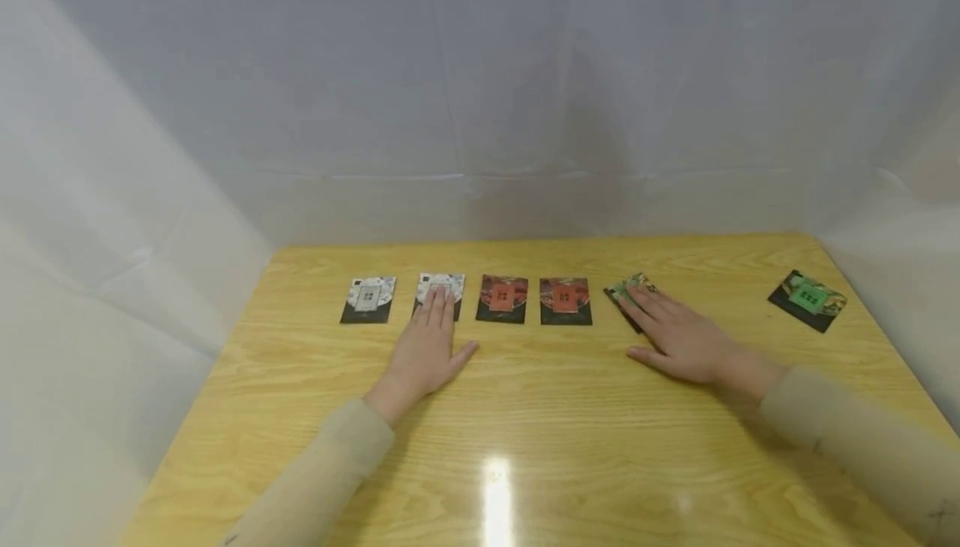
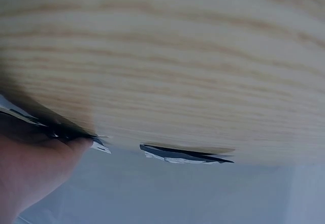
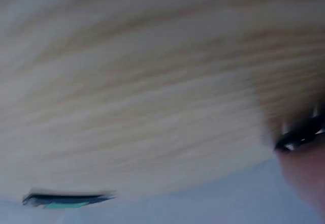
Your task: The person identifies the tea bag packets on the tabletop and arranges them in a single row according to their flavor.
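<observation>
Small flat packets, black at the bottom with patterned tops, lie in a row on the wooden table. My left hand (image 1: 426,351) rests its straight fingers on a white-and-black packet (image 1: 426,280), covering much of it. Left of it lies a matching white-and-black packet (image 1: 368,300), seen edge-on in the left wrist view. On a tilted green-and-black packet (image 1: 618,290) lie the extended fingers of my right hand (image 1: 686,345), hiding part of it. Another green-and-black packet (image 1: 808,300) sits turned at an angle further right; the right wrist view catches its edge.
Between the hands lie two red-and-black packets, one on the left (image 1: 502,298) and one on the right (image 1: 566,301). The wooden table (image 1: 525,414) ends at a pale sheet (image 1: 480,113) hanging behind it and at both sides.
</observation>
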A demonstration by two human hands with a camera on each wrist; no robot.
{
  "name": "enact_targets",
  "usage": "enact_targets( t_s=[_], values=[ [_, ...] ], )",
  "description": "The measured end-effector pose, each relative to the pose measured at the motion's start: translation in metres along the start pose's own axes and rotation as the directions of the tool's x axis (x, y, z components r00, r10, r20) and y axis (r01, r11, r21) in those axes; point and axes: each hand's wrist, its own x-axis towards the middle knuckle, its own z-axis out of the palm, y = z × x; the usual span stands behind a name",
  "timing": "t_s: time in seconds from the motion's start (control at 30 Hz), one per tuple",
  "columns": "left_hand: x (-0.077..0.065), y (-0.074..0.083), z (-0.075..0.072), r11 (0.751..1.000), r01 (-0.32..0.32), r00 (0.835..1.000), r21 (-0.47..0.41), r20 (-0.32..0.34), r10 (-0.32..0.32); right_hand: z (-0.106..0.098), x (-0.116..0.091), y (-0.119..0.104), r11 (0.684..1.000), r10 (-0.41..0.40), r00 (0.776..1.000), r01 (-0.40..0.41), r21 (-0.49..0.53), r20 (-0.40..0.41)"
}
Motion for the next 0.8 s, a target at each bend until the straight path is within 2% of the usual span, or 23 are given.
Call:
enact_targets(
  t_s=[0.17, 0.37, 0.53, 0.8],
  values=[
    [0.0, -0.001, 0.0, 1.0, -0.001, 1.0, -0.002, -0.004, 0.001, -0.001, 0.008, -0.022, 0.987, 0.155, 0.987, -0.156, 0.024, 0.035],
    [0.0, 0.0, -0.002, 1.0, -0.001, 1.0, -0.016, -0.006, 0.001, 0.0, 0.022, -0.042, 0.951, 0.31, 0.948, -0.31, -0.008, 0.079],
    [-0.002, 0.001, -0.005, 1.0, 0.003, 1.0, -0.02, -0.001, -0.003, 0.001, 0.033, -0.05, 0.928, 0.371, 0.923, -0.372, -0.013, 0.106],
    [-0.002, 0.001, -0.005, 1.0, 0.0, 1.0, -0.015, 0.005, 0.0, -0.002, 0.04, -0.059, 0.913, 0.406, 0.906, -0.407, -0.015, 0.117]
  ],
)
